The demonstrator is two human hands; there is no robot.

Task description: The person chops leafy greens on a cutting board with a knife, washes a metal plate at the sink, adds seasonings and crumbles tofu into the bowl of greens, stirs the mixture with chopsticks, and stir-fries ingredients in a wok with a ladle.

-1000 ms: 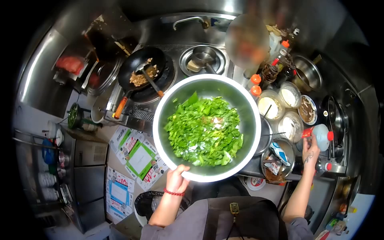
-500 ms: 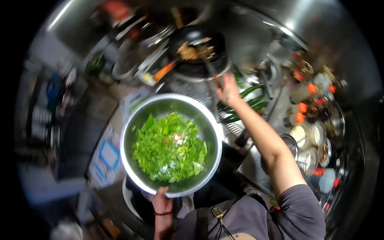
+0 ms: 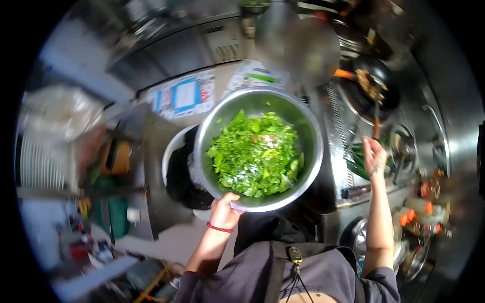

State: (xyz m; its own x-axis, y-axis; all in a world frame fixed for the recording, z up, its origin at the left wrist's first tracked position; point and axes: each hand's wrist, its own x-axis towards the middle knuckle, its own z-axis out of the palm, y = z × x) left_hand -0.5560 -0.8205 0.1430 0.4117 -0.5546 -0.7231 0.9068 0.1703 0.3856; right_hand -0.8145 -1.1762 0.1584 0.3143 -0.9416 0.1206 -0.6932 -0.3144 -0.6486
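A large metal bowl point(image 3: 314, 164) holds chopped green leaves point(image 3: 257, 156) with white and brownish powder on top. My left hand point(image 3: 225, 209) grips its near rim and wears a red bead bracelet. My right hand point(image 3: 375, 157) is out to the right, fingers loosely curled and apart, just below the wooden end of a ladle point(image 3: 376, 126). Whether it touches that handle is hard to see. The ladle rests in a black wok point(image 3: 391, 96) among brown cooked pieces point(image 3: 362, 80). Long green peppers point(image 3: 357, 160) lie beside my right hand.
Sauce bottles with orange caps point(image 3: 411, 216) and metal bowls point(image 3: 359, 235) stand at the lower right. Left of the held bowl is a white bin with a black liner point(image 3: 177, 174). Steel cabinets point(image 3: 182, 53) line the back, with printed sheets point(image 3: 184, 96) in front.
The view has swung left, so the wok and stove now sit farther right. The bowl has come along in my left hand. My right hand's fingers look more curled near the ladle's handle.
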